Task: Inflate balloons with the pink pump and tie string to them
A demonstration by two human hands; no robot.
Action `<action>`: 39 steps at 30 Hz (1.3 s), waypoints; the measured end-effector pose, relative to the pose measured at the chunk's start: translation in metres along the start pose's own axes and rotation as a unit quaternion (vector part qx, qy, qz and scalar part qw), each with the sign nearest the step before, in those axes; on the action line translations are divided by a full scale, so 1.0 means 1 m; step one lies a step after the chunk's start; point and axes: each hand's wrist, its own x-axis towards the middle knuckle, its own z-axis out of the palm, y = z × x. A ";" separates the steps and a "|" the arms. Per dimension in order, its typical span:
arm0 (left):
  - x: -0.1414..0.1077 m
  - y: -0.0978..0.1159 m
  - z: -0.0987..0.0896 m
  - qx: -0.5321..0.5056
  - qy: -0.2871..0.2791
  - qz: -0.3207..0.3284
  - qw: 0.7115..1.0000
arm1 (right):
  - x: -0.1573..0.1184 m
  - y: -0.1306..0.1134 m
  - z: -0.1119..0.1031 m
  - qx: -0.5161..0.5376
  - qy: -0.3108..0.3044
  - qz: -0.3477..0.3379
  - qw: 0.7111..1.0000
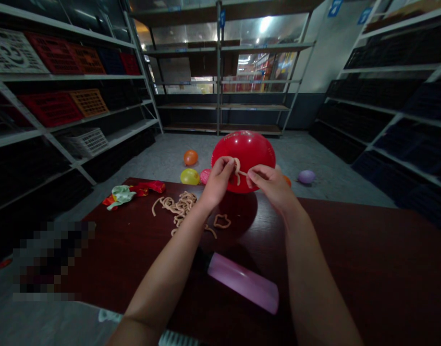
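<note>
A large inflated red balloon (256, 149) is just beyond my hands, over the far edge of the table. My left hand (219, 181) is closed, pinching a beige rubber band (238, 166) in front of the balloon. Thumb and fingers of my right hand (270, 182) pinch another part of that band, which stretches between both hands. The balloon's neck cannot be made out. Below my left forearm lies a tangled pile of beige rubber bands (182, 204), with one loose loop (222, 221) beside it. A pink balloon pump (244, 281) with a dark end lies between my forearms.
Uninflated red and pale green balloons (123, 194) lie at the table's left. On the floor beyond are orange (190, 157), yellow (190, 177) and purple (307, 177) balloons. Shelves (220, 106) stand behind, and crates (51, 106) fill the left rack.
</note>
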 end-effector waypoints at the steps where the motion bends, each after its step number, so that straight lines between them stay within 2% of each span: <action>1: -0.001 0.000 0.001 -0.029 0.011 -0.021 0.999 | -0.001 -0.003 0.000 -0.010 -0.001 -0.004 1.000; 3: -0.002 0.000 0.003 -0.080 0.019 -0.056 0.995 | -0.002 -0.009 -0.001 -0.012 -0.007 -0.005 1.000; 5: -0.004 0.001 0.004 -0.109 -0.001 -0.071 0.991 | -0.003 -0.012 -0.003 -0.015 -0.014 -0.005 1.000; 11: -0.009 0.005 0.004 -0.104 -0.061 -0.066 0.990 | -0.005 -0.012 -0.010 -0.139 -0.023 -0.041 0.989; 14: -0.009 0.004 0.004 -0.095 -0.085 -0.059 0.990 | -0.007 -0.014 -0.012 -0.155 -0.034 -0.039 0.986; 17: -0.008 0.004 -0.001 -0.078 -0.101 -0.036 0.991 | -0.007 -0.016 -0.013 -0.105 -0.047 -0.011 0.993; 20: -0.006 0.008 -0.010 0.006 -0.149 0.026 0.989 | -0.007 -0.016 -0.011 0.012 -0.044 0.036 0.998; 23: -0.005 0.017 -0.019 0.125 -0.212 0.092 0.965 | -0.006 -0.013 -0.005 0.129 -0.024 0.085 0.988; 25: -0.005 0.024 -0.023 0.172 -0.226 0.112 0.952 | -0.005 -0.011 -0.001 0.166 -0.014 0.107 0.980; 29: -0.005 0.031 -0.024 0.193 -0.213 0.114 0.951 | -0.005 -0.009 0.004 0.193 -0.027 0.124 0.973; 35: -0.004 0.022 -0.010 0.103 -0.092 0.092 0.986 | -0.007 -0.009 0.009 0.168 -0.074 0.089 0.979; 39: -0.003 0.020 -0.004 0.086 -0.052 0.055 0.993 | -0.008 -0.011 0.016 0.115 -0.052 0.070 0.990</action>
